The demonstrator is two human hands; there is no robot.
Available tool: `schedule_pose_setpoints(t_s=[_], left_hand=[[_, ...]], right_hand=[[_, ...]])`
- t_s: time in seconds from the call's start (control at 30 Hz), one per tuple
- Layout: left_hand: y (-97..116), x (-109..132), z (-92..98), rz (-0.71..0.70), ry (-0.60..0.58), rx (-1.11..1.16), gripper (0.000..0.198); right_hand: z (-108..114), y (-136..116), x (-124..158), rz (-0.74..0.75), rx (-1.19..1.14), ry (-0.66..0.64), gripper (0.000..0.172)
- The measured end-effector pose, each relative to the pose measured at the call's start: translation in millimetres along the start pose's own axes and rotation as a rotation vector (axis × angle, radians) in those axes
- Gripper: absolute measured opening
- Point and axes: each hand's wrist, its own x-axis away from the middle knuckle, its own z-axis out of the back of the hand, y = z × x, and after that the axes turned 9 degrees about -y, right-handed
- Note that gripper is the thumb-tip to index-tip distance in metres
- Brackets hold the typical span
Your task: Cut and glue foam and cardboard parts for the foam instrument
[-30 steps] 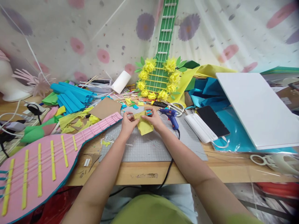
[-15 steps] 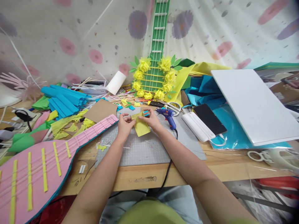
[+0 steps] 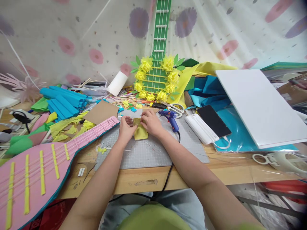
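A small yellow paper-covered piece (image 3: 141, 134) lies low over the grey cutting mat (image 3: 163, 156), between my two hands. My left hand (image 3: 127, 129) pinches its left edge with bent fingers. From the other side, my right hand (image 3: 151, 124) curls over the upper right part, its fingertips pressed down on it. The fingers hide some of the piece's top. Just right of my right hand rests a blue glue gun (image 3: 170, 119), apart from it.
A pink paper guitar (image 3: 48, 172) spans the left side. A green guitar (image 3: 155, 78) with yellow flowers stands behind. Scissors (image 3: 176, 110) lie beyond the glue gun. To the right are a power bank (image 3: 200, 129), a phone (image 3: 213, 120) and a white board (image 3: 259, 108). Cardboard (image 3: 102, 113) lies left.
The yellow piece has turned more upright and sits slightly lower. My right hand has shifted left and rolled over its top. Blue bits seen by the right fingers no longer show.
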Motion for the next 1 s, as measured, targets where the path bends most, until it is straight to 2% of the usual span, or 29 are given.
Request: schedule_pose_setpoints(t_s=[0.1, 0.2, 0.33, 0.47, 0.63, 0.83, 1.0], left_hand=[[4, 5, 5.7, -0.303, 0.048, -0.297, 0.046], [14, 5, 15.3, -0.527, 0.016, -0.634, 0.028], [28, -2, 26.8, -0.692, -0.171, -0.930, 0.011], [32, -7, 29.7, -0.793, -0.247, -1.024, 0.012], [27, -10, 27.2, -0.804, -0.264, -1.008, 0.010], [20, -14, 24.3, -0.649, -0.233, -0.772, 0.006], [18, -15, 25.0, -0.585, -0.262, -0.739, 0.006]], right_hand=[[-2, 1, 0, -0.022, -0.045, 0.018, 0.004], [-2, 3, 2, -0.042, -0.107, 0.043, 0.004], [-4, 5, 4, -0.035, -0.153, 0.060, 0.004], [-6, 7, 6, -0.032, -0.189, 0.055, 0.003], [-8, 9, 7, -0.023, -0.196, 0.055, 0.006], [-8, 9, 7, -0.004, -0.189, 0.031, 0.009], [-6, 8, 8, -0.013, -0.207, 0.020, 0.011]])
